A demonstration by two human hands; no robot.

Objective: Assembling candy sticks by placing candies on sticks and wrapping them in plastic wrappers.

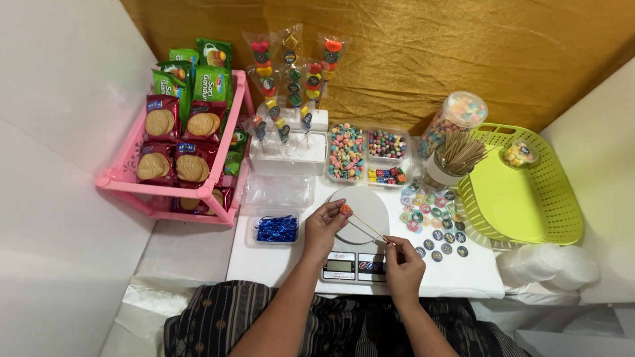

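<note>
Nearest the camera, the right hand (405,263) pinches the butt of a thin wooden skewer (368,227), fingers closed on it, while the left hand (324,225) holds a small orange candy (344,209) between thumb and forefinger, clamped at the skewer's tip, both over the round plate of a white kitchen scale (357,264). This looks like the first piece going onto the stick; pushing it on would call for keeping the skewer straight and the candy centred so it does not split. Left of the scale a clear tub holds blue twist ties (276,229). To the right, round stickers (430,221) in pastel and dark colours lie scattered on the white table (264,264), with a stack of clear cups (549,264) beyond them at the table edge. Further back stand clear trays of mixed candies (347,152), pastel in one and brighter in the others, and a cup of skewers (456,158) beside a tilted jar of pastel sweets (456,119). A lime-green basket (555,198) sits on the right with a small round tub inside. On the left a pink rack (132,182) carries red and green biscuit packs (178,132) showing round biscuits. At the back, finished candy sticks (291,73) in clear wrappers stand upright in a white block.
</note>
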